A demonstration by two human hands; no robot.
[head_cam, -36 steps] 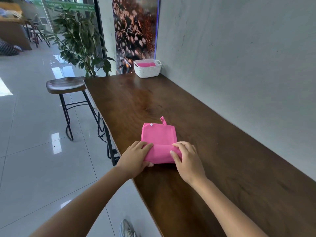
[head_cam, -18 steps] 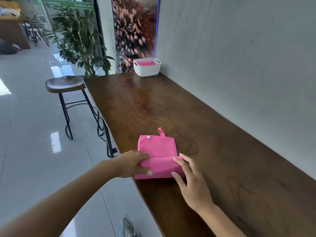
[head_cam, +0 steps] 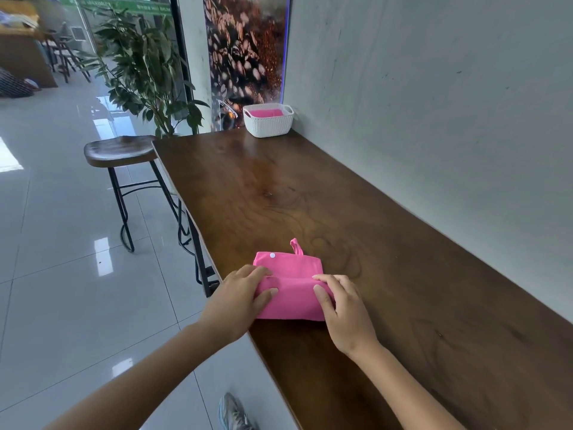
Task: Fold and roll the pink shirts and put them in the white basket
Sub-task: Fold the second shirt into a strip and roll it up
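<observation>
1. The basket (head_cam: 268, 121) stood at the far end of the table (head_cam: 387, 243), close to the wall (head_cam: 434, 88), well apart from the shirt.
2. Inside the basket lay pink cloth (head_cam: 266, 113), filling it almost to the rim; how it was folded could not be told.
3. The shirt (head_cam: 290, 283) lay on the table at its near left edge, far from the basket. Its near part was rolled up and its far part lay flat, with a white button and a small loop at the far side.
4. The left hand (head_cam: 238, 301) gripped the left end of the roll, fingers curled over the top and thumb on the front.
5. The right hand (head_cam: 342, 308) gripped the right end of the roll in the same way.
6. Between the shirt and the basket the table top was bare wood.
7. A stool (head_cam: 122, 150) stood on the floor (head_cam: 62, 274) left of the table, nearer to the basket than to the shirt.
8. A plant (head_cam: 145, 66) stood behind the stool.
</observation>
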